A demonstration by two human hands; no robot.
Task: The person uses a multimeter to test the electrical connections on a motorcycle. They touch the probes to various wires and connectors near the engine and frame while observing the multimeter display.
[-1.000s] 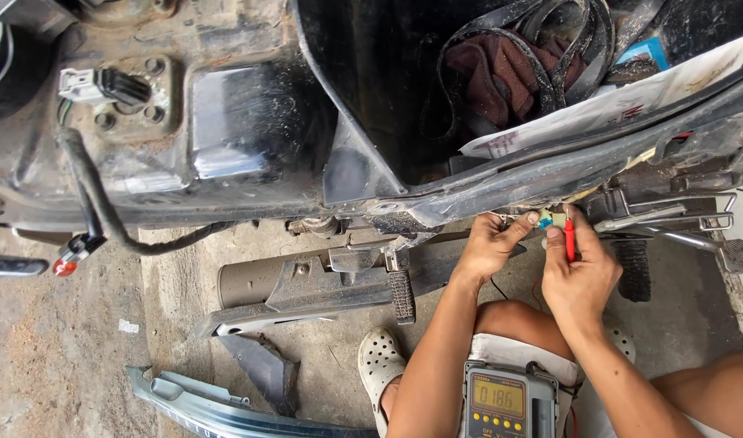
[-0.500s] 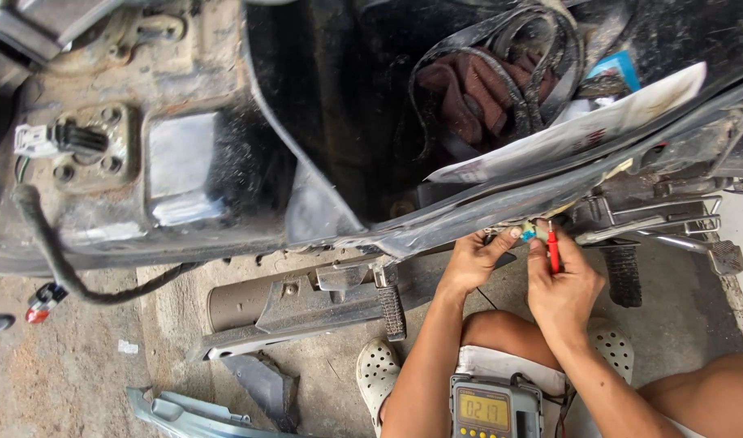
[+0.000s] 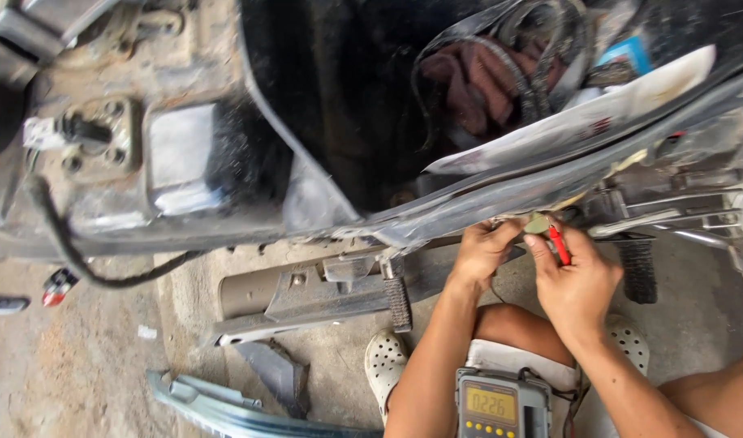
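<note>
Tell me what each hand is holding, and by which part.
Right hand pinches a red probe along its shaft. Left hand holds a small connector; which part cannot be told.

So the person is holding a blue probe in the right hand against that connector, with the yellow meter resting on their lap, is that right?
Not quite: the probe is red, not blue, as the head view shows. The rest holds: the right hand pinches it at the small connector under the vehicle's edge, the left hand steadies the connector, and the yellow meter rests on the lap.
</note>
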